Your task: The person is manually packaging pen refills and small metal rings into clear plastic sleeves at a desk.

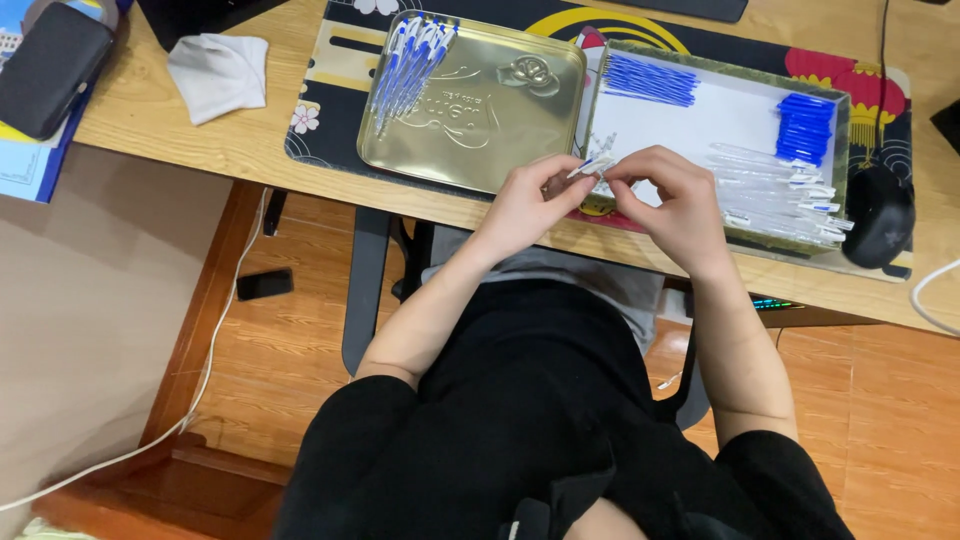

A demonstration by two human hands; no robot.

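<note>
Nearest us are our black-clad lap and forearms, reaching up to the desk (250,140) edge, where both hands meet over a small pen part (597,166). Our left hand (525,205) pinches its blue-and-white end between thumb and fingertips; our right hand (675,200) is closed round the other end, so the piece sits between the two grips, just above the near wall of the box (720,60). Whether it is a full barrel or only a tip piece we cannot tell, since our fingers cover most of it. On the gold lid (500,110) to the left lies a small bundle of finished pens (410,60), so we judge some work done. Much looks left: in the box, blue refills (650,80) lie at the far left, blue caps (805,125) at the far right, and a pile of clear barrels (775,195) sits just beside our right hand.
</note>
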